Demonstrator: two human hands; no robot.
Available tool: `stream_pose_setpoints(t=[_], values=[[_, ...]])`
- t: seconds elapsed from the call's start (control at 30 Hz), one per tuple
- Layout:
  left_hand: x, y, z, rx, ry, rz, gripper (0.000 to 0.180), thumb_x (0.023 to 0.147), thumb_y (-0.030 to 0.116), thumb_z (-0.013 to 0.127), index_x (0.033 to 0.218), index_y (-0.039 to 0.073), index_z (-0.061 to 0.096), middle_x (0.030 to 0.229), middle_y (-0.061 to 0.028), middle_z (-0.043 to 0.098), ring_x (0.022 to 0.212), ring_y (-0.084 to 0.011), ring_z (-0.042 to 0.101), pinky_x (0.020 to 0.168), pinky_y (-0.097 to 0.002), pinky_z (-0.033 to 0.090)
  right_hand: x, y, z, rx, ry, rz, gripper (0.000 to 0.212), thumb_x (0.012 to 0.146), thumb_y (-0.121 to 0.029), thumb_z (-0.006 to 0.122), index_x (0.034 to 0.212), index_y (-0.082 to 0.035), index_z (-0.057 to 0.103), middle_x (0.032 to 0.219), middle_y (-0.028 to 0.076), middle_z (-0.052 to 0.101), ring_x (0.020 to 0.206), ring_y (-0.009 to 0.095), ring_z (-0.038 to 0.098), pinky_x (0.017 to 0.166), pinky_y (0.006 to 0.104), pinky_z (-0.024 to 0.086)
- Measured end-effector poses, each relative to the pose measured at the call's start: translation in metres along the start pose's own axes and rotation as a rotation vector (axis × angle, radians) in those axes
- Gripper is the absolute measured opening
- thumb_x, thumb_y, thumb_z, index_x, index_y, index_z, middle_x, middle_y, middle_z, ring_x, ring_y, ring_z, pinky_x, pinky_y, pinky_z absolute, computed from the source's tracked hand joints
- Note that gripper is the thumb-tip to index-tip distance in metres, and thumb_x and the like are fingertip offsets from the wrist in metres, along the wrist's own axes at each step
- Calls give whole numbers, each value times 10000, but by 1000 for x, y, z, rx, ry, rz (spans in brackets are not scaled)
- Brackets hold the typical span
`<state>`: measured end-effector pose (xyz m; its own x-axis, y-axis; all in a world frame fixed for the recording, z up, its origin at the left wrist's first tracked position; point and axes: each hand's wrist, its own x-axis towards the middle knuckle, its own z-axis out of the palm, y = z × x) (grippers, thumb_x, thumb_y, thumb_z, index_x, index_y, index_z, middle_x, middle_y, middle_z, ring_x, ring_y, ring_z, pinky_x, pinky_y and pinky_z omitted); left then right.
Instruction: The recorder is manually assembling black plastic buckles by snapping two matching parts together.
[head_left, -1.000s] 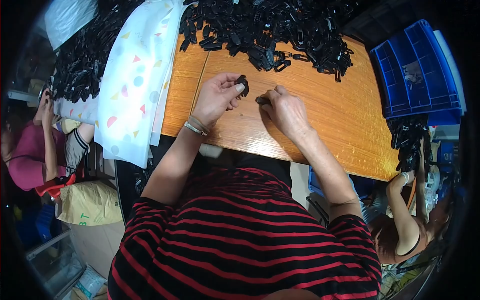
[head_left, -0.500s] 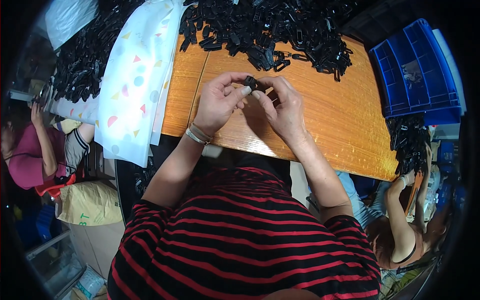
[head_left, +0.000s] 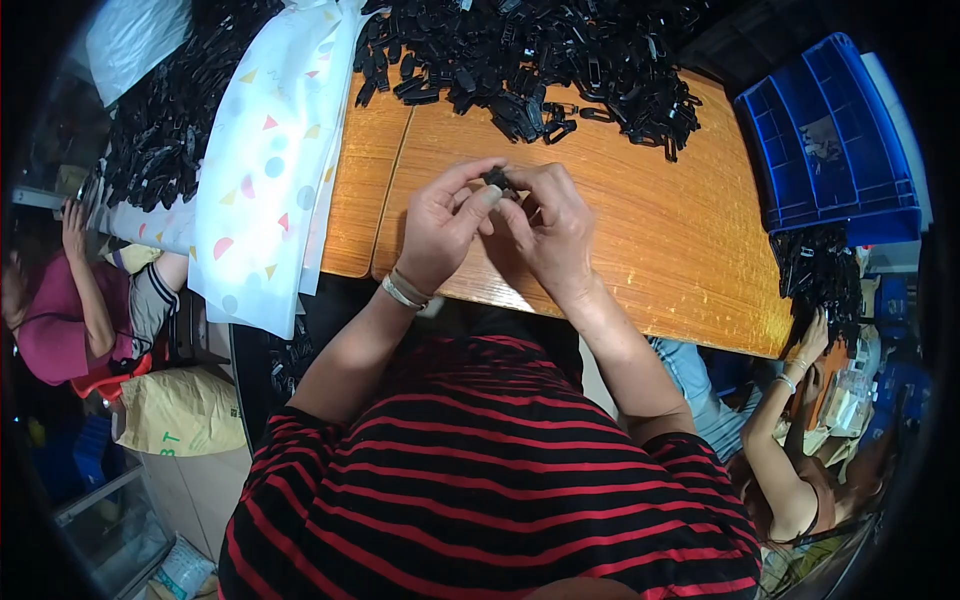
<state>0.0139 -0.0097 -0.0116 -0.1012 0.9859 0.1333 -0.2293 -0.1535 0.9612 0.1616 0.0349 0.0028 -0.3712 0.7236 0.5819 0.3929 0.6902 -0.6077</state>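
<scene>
My left hand (head_left: 436,232) pinches a small black plastic piece (head_left: 496,179) between thumb and fingers above the wooden table (head_left: 640,230). From the other side, my right hand (head_left: 552,222) has its fingertips closed on the same piece. The two thumbs almost meet beneath it, and the fingers cover much of its shape. Beyond my hands, a big heap of black plastic pieces (head_left: 540,65) lies across the far part of the table; some are looped like buckle parts.
A white patterned plastic sheet (head_left: 265,170) hangs over the left edge, beside more black pieces (head_left: 165,130). At right, a blue bin (head_left: 835,140) stands by another black heap (head_left: 815,275). A co-worker's hand (head_left: 812,342) touches that heap; another person (head_left: 75,320) sits at left.
Both my hands have shifted slightly toward me, still holding the black piece. At right, the co-worker's arm has moved, with a hand now at the heap's near edge.
</scene>
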Motion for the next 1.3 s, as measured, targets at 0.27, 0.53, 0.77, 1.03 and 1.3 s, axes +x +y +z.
stream_pose_setpoints(t=[0.27,0.53,0.77,1.03,1.3], values=[[-11,14,4,-189,-36,-71,224,1007,226,495,1054,23,576,861,0,605,714,-53,549,635,-173,433,-25,-17,26,246,-75,154,490,814,-200,728,1216,-42,497,816,164,623,722,354,634,598,401,498],[-61,33,-40,-140,125,-325,288,1017,258,424,950,27,582,791,-21,584,702,-77,541,639,-199,433,-20,-38,25,236,-485,231,427,811,-223,740,1167,-71,559,800,139,622,708,333,634,610,385,494],[-209,14,-187,1188,244,-566,253,947,249,550,910,10,624,784,-104,620,741,-270,617,635,-376,476,-11,14,-33,-170,-270,172,311,787,-164,741,1055,-41,639,899,142,635,770,323,654,661,381,535],[-168,47,-113,1305,-305,-652,252,845,317,624,870,68,656,844,-150,665,820,-361,643,721,-465,508,-5,43,-43,-342,-403,197,322,794,-59,705,1102,-30,615,948,170,613,784,368,642,693,430,532],[29,12,-20,1100,-89,325,207,876,74,584,1079,47,611,1019,-143,624,900,-336,625,746,-389,503,-18,31,-38,-4,-201,366,281,801,-45,724,1063,0,635,848,116,635,685,189,627,631,297,504]])
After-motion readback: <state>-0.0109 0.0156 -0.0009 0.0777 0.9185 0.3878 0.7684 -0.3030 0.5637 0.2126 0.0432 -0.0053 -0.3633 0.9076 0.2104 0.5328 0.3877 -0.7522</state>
